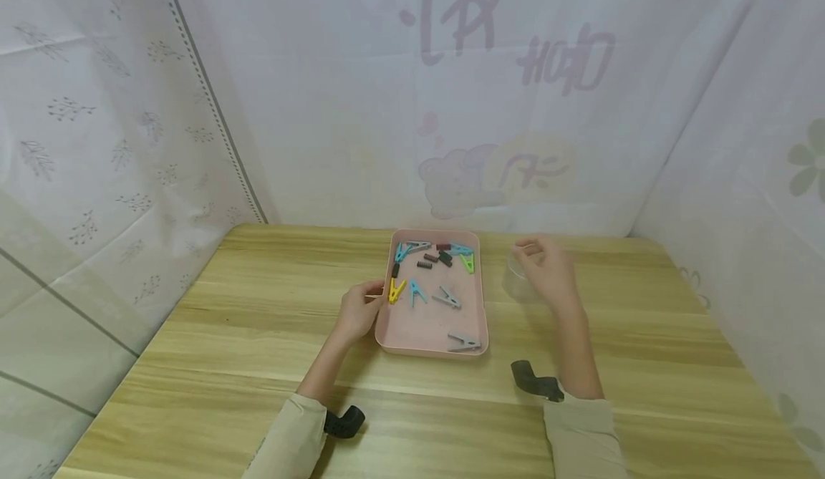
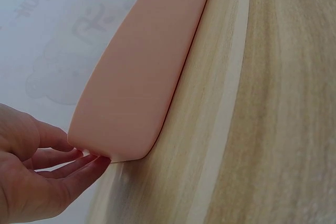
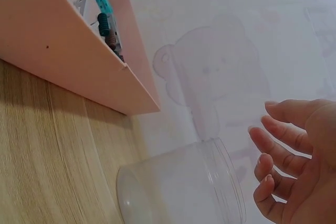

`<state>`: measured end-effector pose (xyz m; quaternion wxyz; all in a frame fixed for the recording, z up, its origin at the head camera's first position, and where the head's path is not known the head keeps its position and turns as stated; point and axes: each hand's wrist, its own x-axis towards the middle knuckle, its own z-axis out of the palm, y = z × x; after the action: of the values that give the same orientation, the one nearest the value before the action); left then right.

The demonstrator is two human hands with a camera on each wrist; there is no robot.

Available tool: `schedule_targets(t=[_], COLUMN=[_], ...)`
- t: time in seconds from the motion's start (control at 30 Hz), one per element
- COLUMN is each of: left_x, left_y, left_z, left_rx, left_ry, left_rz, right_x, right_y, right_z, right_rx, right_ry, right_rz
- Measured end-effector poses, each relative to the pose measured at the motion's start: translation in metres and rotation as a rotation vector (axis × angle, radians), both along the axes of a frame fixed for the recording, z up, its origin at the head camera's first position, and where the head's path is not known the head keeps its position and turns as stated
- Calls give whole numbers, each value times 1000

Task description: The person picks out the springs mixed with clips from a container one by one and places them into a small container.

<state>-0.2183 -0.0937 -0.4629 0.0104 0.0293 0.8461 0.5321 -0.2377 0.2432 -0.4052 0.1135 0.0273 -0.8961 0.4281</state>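
1. Left grip holds the pink tray at its left wall, thumb near the rim and fingertips against the side.
2. Right grip is relaxed, its fingers loosely curved, near the mouth of a clear container and apart from it in the right wrist view.
3. The tray lies on the wood-grained surface, between the hands; the container stands upright to its right.
4. Inside the tray, a yellow clip sits by the left wall, with a pale blue clip beside it.
5. Toward the far end, brown and dark coils lie among blue, gray and green clips.
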Motion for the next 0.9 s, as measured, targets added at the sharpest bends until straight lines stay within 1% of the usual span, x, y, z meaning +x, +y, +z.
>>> schedule_targets(t=[0.2, 0.4, 0.6, 0.67, 0.9], left_x=[1, 2, 3, 2, 1], left_y=[0, 0, 0, 1, 0], left_z=[0, 3, 3, 3, 1], left_rx=[1, 12, 19, 20, 5], left_ry=[-4, -6, -15, -15, -3], left_rz=[0, 2, 5, 4, 7], right_x=[-2, -7, -14, -16, -20], right_y=[-5, -13, -22, -24, -32], right_z=[3, 5, 5, 5, 6], right_rx=[-6, 6, 57, 66, 10], right_ry=[-16, -4, 2, -9, -98], right_rz=[26, 54, 59, 61, 107])
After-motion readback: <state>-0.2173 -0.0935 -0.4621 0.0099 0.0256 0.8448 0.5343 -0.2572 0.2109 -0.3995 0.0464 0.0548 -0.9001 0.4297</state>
